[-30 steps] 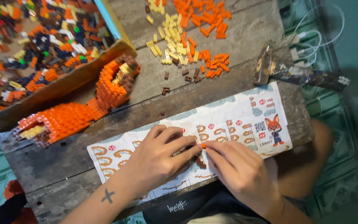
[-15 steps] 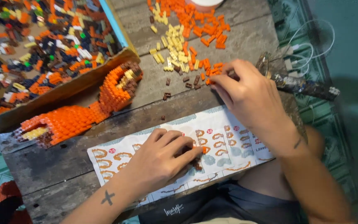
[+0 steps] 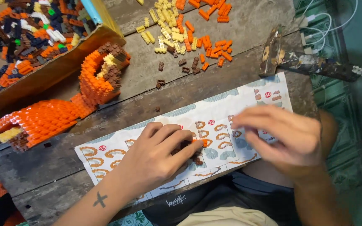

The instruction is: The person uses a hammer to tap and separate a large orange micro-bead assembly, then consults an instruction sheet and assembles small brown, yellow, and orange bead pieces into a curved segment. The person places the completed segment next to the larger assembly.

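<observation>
Pinched under your left hand [image 3: 156, 157], the grip presses a small orange-and-brown brick piece [image 3: 197, 146] onto the instruction sheet [image 3: 214, 121] on the tabletop [image 3: 239, 46]. Just beside it, your right hand [image 3: 283, 140] hovers, fingers curled; whether it holds anything is unclear. Beyond the grip lie loose bricks [image 3: 181, 29] and the orange brick model [image 3: 63, 109].

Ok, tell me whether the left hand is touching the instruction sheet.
Touching. The head view shows the left hand lying flat on the instruction sheet, fingers pressing a small brick piece onto it, no gap visible.
</observation>
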